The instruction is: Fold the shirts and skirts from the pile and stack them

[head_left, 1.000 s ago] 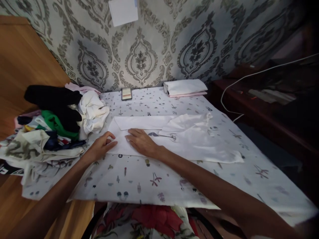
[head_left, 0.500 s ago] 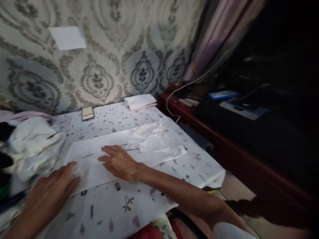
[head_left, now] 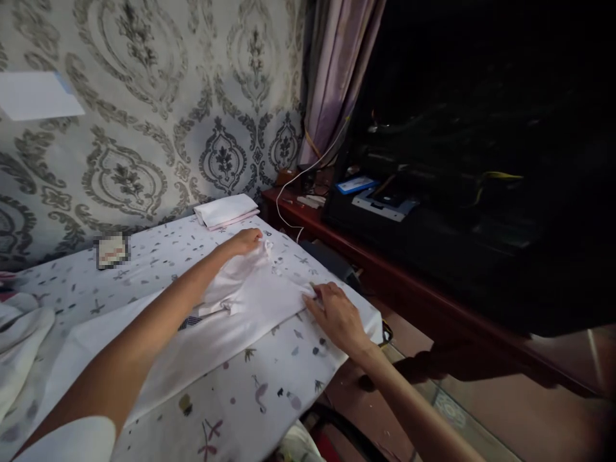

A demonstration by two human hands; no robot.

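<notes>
A white garment (head_left: pixel 274 289) lies stretched lengthwise over the patterned tablecloth (head_left: pixel 260 391), with creases and a small dark striped patch near its middle. My left hand (head_left: pixel 246 241) reaches across it and is closed on the gathered far corner at its right end. At the near corner of that same end, my right hand (head_left: pixel 337 317) pinches the edge between thumb and fingers. My left forearm covers part of the garment.
A folded white cloth (head_left: pixel 228 210) sits by the wall, with a small pixelated item (head_left: pixel 112 250) further left. Crumpled white cloth (head_left: pixel 22 346) lies at the left edge. A dark red cabinet (head_left: pixel 308 221) with a white cable (head_left: pixel 280 204) stands beyond the table's right side.
Both hands have moved right, from the garment's left and middle to its right end, and have taken hold of its two corners. The view has turned right.
</notes>
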